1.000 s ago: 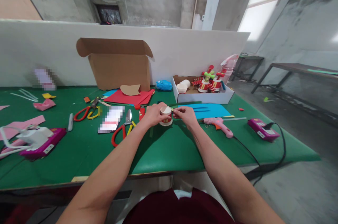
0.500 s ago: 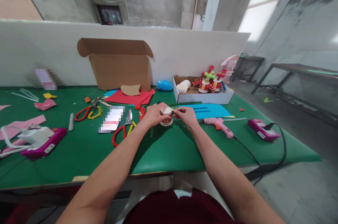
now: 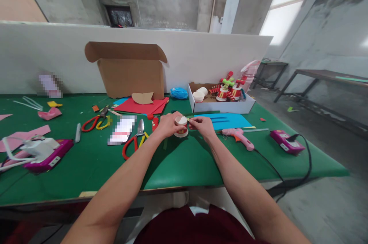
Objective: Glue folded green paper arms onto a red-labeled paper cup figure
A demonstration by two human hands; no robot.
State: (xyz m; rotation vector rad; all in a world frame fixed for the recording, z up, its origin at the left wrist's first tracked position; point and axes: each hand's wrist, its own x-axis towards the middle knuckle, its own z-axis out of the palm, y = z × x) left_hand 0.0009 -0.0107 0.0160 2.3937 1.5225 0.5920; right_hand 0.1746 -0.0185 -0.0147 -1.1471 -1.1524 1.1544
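Note:
A small paper cup (image 3: 181,121), upside down with a red band around it, stands on the green table. My left hand (image 3: 169,124) is closed around its left side, thumb across the front. At the cup's right side, my right hand (image 3: 201,125) pinches something small and yellowish that I cannot make out, its fingertips close to the cup wall. Right of that hand lies a pink glue gun (image 3: 238,136) with its nozzle toward the hand. Left of my left wrist lie scissors (image 3: 135,142) with red and yellow handles.
A white box (image 3: 221,107) at the back holds paper cups and finished-looking cup figures. Blue sheets (image 3: 227,120) lie before it. Red paper (image 3: 138,106), a phone (image 3: 122,130), pliers-like cutters (image 3: 96,120) and a purple power strip (image 3: 287,142) are also on the table.
Almost nothing differs. Both hands keep the same place at the cup, and the view has shifted very slightly.

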